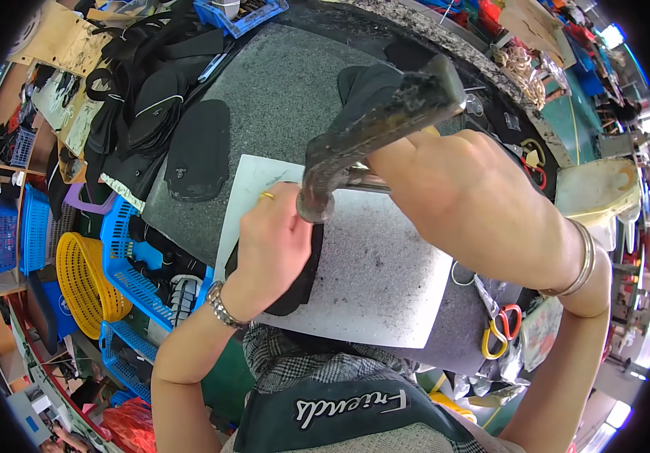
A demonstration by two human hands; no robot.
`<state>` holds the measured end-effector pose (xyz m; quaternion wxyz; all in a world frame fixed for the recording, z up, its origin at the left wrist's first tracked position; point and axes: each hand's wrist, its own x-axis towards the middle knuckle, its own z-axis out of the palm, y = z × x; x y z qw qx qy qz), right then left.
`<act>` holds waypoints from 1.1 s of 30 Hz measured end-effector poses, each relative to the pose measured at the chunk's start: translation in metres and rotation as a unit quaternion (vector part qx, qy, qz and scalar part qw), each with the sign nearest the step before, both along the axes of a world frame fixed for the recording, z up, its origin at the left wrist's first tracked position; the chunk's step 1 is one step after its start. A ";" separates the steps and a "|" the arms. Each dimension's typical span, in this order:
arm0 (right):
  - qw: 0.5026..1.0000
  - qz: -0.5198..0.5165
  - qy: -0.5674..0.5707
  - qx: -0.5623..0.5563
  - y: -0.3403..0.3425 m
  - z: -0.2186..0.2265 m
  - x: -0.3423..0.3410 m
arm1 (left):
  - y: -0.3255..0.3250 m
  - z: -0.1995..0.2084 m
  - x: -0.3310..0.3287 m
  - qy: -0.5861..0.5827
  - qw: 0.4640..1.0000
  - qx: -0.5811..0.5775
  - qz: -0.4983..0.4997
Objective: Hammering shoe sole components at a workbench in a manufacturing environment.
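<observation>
My right hand (468, 181) is closed around a hammer (378, 117) with a worn, dark metal head, raised over the work surface. The hammer's rounded end overlaps the fingertips of my left hand (273, 234) in the head view. That hand is closed, its thumb and fingers pinched together; what they grip is hidden behind the hammer. Beneath my left hand lies a flat black piece with rounded corners (295, 296). It rests on a white board (385, 302) speckled with dark marks.
A similar black piece (198, 151) lies left of the board, near a pile of black pieces (155, 106). Orange-and-yellow-handled scissors (495, 325) lie at the right. Blue baskets (132, 272) and a yellow basket (87, 283) stand on the left. A blue tray (245, 23) sits at the back.
</observation>
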<state>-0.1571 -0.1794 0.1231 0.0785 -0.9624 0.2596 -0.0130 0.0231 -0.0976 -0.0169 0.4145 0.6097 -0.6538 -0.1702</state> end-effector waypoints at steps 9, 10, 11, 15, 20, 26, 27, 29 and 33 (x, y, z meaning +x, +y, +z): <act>0.982 -0.048 -0.174 -0.059 -0.006 0.010 0.011 | -0.004 0.002 0.005 0.136 0.990 0.039 0.006; 0.989 -0.007 -0.139 -0.047 -0.006 0.001 0.011 | -0.004 0.002 0.003 0.026 0.999 -0.007 -0.019; 0.998 -0.005 0.058 -0.017 -0.004 0.004 0.007 | -0.005 0.002 0.000 -0.085 0.994 -0.053 -0.043; 0.998 -0.020 -0.066 -0.009 -0.007 0.000 0.001 | -0.010 -0.004 0.008 0.302 0.948 0.096 0.032; 0.966 -0.027 -0.250 -0.051 -0.011 0.011 0.010 | -0.008 -0.002 0.011 0.195 0.977 0.082 0.032; 0.998 -0.025 -0.061 -0.002 -0.006 -0.001 0.009 | -0.007 -0.004 0.001 -0.022 0.999 -0.029 0.010; 0.999 -0.027 0.001 0.018 -0.007 0.000 0.006 | -0.007 -0.005 0.005 -0.031 0.999 -0.009 0.018; 0.998 -0.038 -0.046 -0.013 -0.006 -0.002 0.000 | -0.015 -0.006 0.010 0.189 0.981 0.046 0.020; 0.982 -0.038 -0.178 -0.057 -0.009 0.008 0.002 | -0.014 -0.005 0.010 0.308 0.945 0.102 0.041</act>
